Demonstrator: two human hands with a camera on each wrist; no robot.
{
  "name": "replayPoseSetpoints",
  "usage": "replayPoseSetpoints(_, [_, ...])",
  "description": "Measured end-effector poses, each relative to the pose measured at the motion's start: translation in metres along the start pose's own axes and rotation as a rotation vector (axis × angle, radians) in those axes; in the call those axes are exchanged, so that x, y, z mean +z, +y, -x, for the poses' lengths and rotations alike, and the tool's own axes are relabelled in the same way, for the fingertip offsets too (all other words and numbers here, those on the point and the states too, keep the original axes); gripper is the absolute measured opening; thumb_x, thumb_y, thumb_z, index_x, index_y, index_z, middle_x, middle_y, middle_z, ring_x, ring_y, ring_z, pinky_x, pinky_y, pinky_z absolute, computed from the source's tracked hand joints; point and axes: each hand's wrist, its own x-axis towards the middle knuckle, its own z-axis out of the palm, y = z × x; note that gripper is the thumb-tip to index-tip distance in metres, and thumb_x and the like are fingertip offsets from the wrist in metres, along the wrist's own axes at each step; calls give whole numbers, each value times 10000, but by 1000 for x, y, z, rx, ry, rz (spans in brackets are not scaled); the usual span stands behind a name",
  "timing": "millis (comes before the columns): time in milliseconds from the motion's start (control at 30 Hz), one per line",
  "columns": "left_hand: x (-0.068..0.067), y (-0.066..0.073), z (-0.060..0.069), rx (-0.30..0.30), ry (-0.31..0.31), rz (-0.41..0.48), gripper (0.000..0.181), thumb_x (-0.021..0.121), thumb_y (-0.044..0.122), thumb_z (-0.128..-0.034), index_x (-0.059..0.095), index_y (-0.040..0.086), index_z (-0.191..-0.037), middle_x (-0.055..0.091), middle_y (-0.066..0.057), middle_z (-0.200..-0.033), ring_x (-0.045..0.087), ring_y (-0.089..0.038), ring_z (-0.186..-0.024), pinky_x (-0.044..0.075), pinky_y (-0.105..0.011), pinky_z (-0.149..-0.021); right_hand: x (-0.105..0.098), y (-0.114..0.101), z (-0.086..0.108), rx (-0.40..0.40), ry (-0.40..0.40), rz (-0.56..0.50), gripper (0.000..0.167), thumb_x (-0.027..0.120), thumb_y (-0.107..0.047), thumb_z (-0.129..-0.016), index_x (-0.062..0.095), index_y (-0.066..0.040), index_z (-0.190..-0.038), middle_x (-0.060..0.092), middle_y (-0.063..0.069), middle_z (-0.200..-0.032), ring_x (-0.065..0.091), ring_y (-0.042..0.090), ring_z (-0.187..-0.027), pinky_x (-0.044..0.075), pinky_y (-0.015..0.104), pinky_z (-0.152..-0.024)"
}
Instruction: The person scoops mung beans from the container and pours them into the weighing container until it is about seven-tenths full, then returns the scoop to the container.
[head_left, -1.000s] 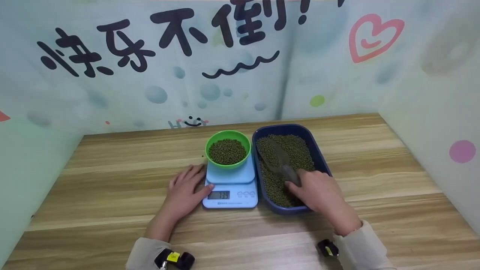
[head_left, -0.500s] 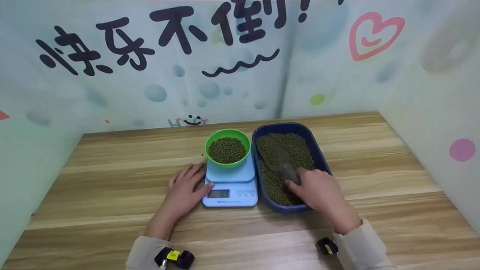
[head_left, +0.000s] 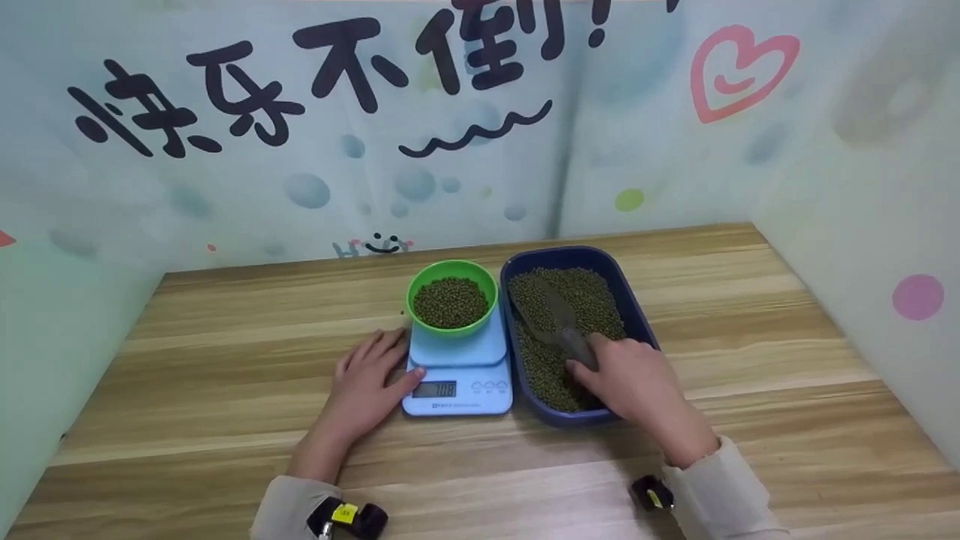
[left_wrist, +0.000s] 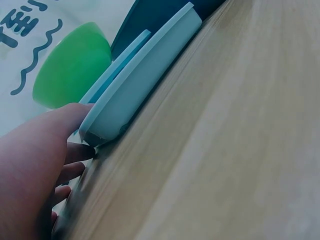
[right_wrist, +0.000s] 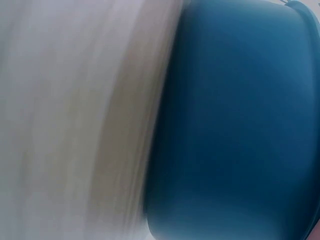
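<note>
My left hand (head_left: 367, 386) lies on the table with its fingers fairly straight, and its thumb rests on the front left corner of the pale blue kitchen scale (head_left: 459, 357). A green bowl (head_left: 453, 331) of small green-brown beans (head_left: 450, 302) sits on the scale's platform. In the left wrist view the thumb touches the scale's edge (left_wrist: 140, 85). My right hand (head_left: 637, 375) grips the handle of a grey scoop (head_left: 576, 346), whose blade lies on beans in the dark blue tub (head_left: 636, 315). The tub's outer wall (right_wrist: 235, 125) fills much of the right wrist view; that hand is nearly out of frame.
The scale and tub stand side by side on a wood-grain table (head_left: 247, 360). Behind them rises a printed wall covering (head_left: 285, 217), with side walls left and right. A stray dark speck lies left of the bowl.
The digits on the scale's display look different from before. Both hands, the scoop, the bowl and the tub hold their places; the head view shifts slightly.
</note>
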Motion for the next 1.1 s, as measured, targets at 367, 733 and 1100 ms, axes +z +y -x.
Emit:
replayPoseSetpoints(367, [-3,2,-1,-18,-20,4,663,360,633,-844,374,224,-1366,275,21,-1441,140,-236,-1331,68,-491,-1014,-1,0,-1,14,-14,-20,306,549,-421,-843,551,-115,-841,475,5,-599,443,184,-515,317,303,-424])
replayPoseSetpoints(733, [-1,0,-1,-10,-9,-6,656,366,624,-847,397,211,-1357,290,26,-1433,149,-234,-1329,73,-486,-1009,-1,-1,0,5,-7,-16,295,547,-412,-848,502,-133,-765,432,-12,-550,414,166,-475,294,294,-404])
replayPoseSetpoints(1100, [0,-1,-1,-8,-10,-8,661,366,626,-846,390,211,-1360,293,19,-1433,152,-244,-1327,73,-489,-1010,0,-1,0,8,-6,-15,291,547,-417,-844,515,-135,-780,444,-7,-560,426,182,-495,294,310,-413])
